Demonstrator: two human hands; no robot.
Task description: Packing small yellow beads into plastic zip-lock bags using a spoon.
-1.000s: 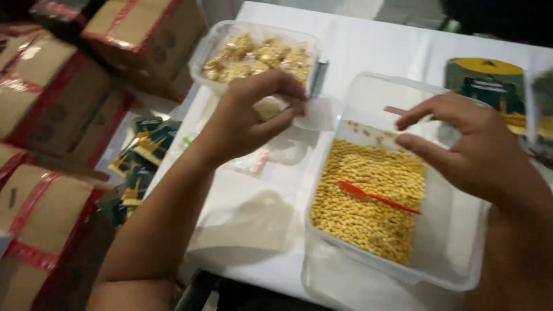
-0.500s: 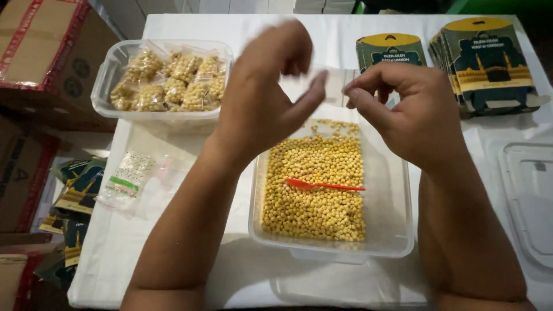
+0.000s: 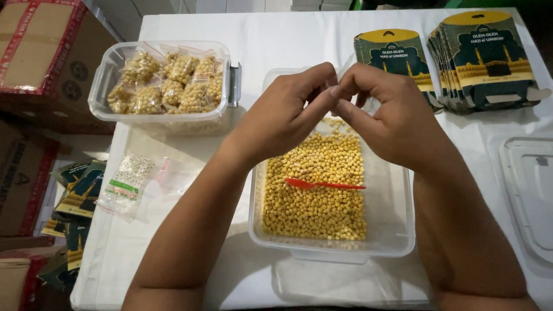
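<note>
Small clear plastic bag, pinched between left hand and right hand above the tub of yellow chickpeas at mid-table, looked unfilled, while filled packets sat in a tub at the far-left corner and flat printed boxes waited far right.

I can't make out what my left hand and right hand pinch between them; the clear lid runs off the right edge.
</note>
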